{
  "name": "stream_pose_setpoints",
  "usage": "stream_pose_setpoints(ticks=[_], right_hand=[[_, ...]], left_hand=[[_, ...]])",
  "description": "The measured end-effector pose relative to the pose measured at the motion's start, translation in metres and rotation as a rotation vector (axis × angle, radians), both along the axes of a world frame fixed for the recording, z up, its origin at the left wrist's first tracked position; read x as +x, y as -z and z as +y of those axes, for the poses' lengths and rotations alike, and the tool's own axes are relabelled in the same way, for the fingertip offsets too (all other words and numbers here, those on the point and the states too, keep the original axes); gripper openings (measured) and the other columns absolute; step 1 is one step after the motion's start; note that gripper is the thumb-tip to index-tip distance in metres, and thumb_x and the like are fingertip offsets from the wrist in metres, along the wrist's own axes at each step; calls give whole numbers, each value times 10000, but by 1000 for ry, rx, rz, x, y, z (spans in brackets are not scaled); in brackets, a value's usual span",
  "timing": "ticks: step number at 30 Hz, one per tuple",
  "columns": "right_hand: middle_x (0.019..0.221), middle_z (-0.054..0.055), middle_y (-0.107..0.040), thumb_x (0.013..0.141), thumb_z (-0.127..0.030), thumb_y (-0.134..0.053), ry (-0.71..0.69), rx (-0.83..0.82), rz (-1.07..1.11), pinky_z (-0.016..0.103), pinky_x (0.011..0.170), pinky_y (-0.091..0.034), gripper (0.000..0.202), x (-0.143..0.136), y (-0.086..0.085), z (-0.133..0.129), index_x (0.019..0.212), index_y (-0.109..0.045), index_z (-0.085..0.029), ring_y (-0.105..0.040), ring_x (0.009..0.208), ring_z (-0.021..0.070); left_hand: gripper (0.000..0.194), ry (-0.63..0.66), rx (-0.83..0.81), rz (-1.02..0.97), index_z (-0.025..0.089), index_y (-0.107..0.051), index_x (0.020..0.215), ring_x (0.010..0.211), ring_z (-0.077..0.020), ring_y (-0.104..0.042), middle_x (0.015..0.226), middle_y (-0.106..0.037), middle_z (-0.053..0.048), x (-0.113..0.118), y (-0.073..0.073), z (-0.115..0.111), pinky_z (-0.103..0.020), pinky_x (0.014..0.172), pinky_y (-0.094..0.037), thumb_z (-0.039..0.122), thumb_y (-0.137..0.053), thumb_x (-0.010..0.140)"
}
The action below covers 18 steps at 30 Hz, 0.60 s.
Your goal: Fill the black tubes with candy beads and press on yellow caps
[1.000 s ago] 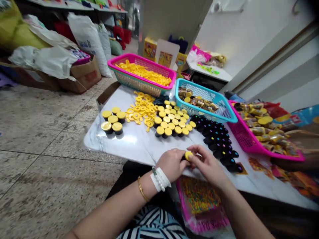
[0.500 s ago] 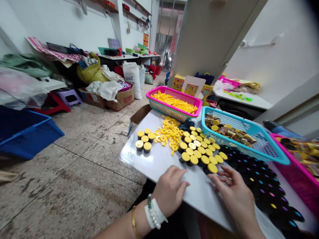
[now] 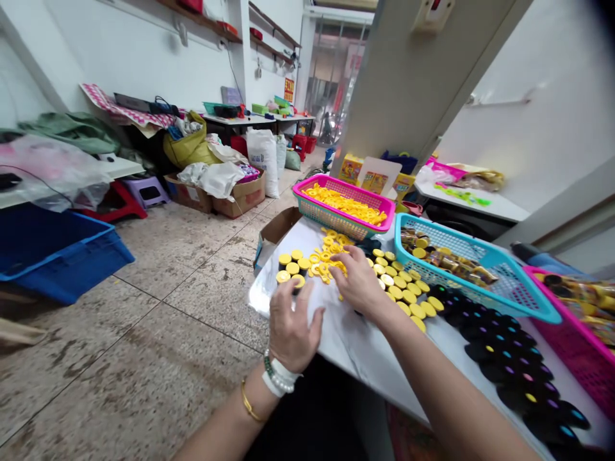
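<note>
On the white table (image 3: 336,333), my left hand (image 3: 293,326) reaches its spread fingers to the small group of yellow-topped black pieces (image 3: 283,276) at the left edge; nothing shows in its grasp. My right hand (image 3: 358,278) is over the pile of yellow ring-shaped parts (image 3: 327,253), fingers apart and fingertips touching or just above it. Right of that hand stand several more yellow-topped pieces (image 3: 410,297), partly hidden by the forearm. Rows of black pieces with coloured dots (image 3: 502,352) lie farther right.
A pink-and-teal basket (image 3: 346,221) of yellow parts stands behind the pile. A blue basket (image 3: 519,275) and a pink basket (image 3: 576,346) hold wrapped pieces at the right. A cardboard box (image 3: 276,230) is beside the table, and a blue crate (image 3: 67,256) is on the floor.
My left hand has moved forward and left to the small group of yellow-topped pieces. My right hand has swung left from the table's right part to the yellow pile. The view has shifted slightly.
</note>
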State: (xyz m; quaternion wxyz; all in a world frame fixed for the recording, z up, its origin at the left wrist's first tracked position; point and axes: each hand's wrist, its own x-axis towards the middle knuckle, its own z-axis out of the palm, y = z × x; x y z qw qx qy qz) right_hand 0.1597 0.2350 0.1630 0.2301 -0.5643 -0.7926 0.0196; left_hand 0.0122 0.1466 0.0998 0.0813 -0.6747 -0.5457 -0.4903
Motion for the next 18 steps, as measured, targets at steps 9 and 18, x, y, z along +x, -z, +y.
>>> stream_pose_setpoints(ticks=[9, 18], right_hand=[[1522, 197, -324, 956, -416, -398, 108, -171, -91, 720, 1008, -244, 478, -40, 40, 26, 1380, -511, -227, -299, 1370, 453], [1538, 132, -345, 984, -457, -304, 129, -211, -146, 718, 1060, -67, 512, -48, 50, 11, 1446, -417, -268, -199, 1419, 413]], left_hand=[[758, 28, -191, 261, 317, -408, 1441, 1356, -447, -256, 1494, -279, -138, -54, -21, 62, -636, 1059, -277, 450, -682, 746], [395, 207, -230, 400, 287, -632, 1233, 1179, -317, -421, 1277, -470, -121, -57, -11, 86, -521, 1042, -364, 368, -577, 850]])
